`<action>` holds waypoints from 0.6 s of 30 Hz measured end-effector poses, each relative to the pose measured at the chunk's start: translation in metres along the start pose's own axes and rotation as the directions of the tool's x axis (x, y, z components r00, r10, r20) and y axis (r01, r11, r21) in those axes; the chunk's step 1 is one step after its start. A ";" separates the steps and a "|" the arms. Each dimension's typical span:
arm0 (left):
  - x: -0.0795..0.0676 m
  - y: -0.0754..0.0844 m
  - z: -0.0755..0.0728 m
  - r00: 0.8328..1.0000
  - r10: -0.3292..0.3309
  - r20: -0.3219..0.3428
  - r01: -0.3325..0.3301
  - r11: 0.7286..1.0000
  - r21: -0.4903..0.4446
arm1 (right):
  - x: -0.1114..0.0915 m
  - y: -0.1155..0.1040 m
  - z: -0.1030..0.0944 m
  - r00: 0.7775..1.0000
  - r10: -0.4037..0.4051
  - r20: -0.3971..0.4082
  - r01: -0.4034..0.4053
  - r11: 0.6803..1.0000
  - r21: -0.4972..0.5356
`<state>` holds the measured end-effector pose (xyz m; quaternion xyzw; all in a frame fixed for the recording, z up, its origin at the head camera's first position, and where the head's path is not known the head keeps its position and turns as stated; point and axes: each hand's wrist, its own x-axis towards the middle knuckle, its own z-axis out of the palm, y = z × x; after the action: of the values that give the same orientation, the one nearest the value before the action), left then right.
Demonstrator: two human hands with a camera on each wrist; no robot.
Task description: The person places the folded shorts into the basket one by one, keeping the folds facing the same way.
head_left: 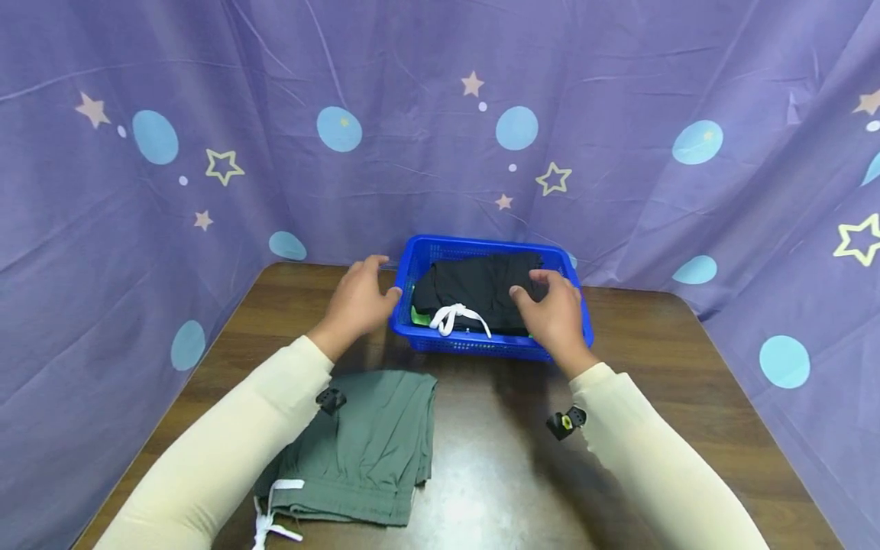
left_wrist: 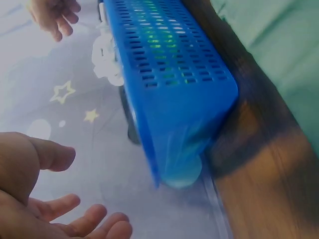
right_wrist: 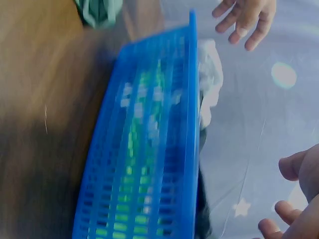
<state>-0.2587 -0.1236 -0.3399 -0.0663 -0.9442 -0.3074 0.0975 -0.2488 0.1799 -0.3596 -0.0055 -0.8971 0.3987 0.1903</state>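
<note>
A blue plastic basket point(head_left: 481, 347) with perforated sides stands at the back of the table. Inside lies a folded black garment point(head_left: 474, 286) with a white drawstring point(head_left: 454, 315), and something bright green point(head_left: 421, 316) shows beneath it. My left hand point(head_left: 360, 302) hovers by the basket's left end, thumb and fingers spread apart, holding nothing. Over the right end is my right hand point(head_left: 552, 312), its fingers loosely bent and nothing between them. In both wrist views the fingers are apart from the basket wall point(left_wrist: 174, 59). Folded green shorts point(head_left: 371, 443) with a white drawstring lie near my left forearm.
The brown wooden table point(head_left: 639, 382) reaches back to a purple curtain point(head_left: 426, 99) printed with stars and blue spots, which hangs behind it and along both sides. A small black camera point(head_left: 565, 422) is strapped on each sleeved wrist.
</note>
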 end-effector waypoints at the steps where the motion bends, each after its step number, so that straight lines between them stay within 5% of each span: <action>1: -0.005 -0.004 -0.005 1.000 -0.004 0.009 0.004 1.000 -0.001 | -0.007 -0.004 0.000 1.000 -0.015 0.001 0.015 1.000 0.014; 9: -0.048 -0.036 -0.032 0.993 -0.056 0.103 0.052 0.998 0.041 | -0.063 -0.027 0.009 0.991 -0.118 0.070 0.107 0.984 0.145; 18: -0.086 -0.071 -0.036 0.975 -0.116 0.191 0.103 0.992 0.075 | -0.113 -0.026 0.032 0.967 -0.107 0.231 0.054 0.973 0.225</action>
<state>-0.1831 -0.2074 -0.3709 -0.0406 -0.9609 -0.2737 -0.0105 -0.1511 0.1213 -0.3991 0.1006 -0.8641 0.4840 0.0950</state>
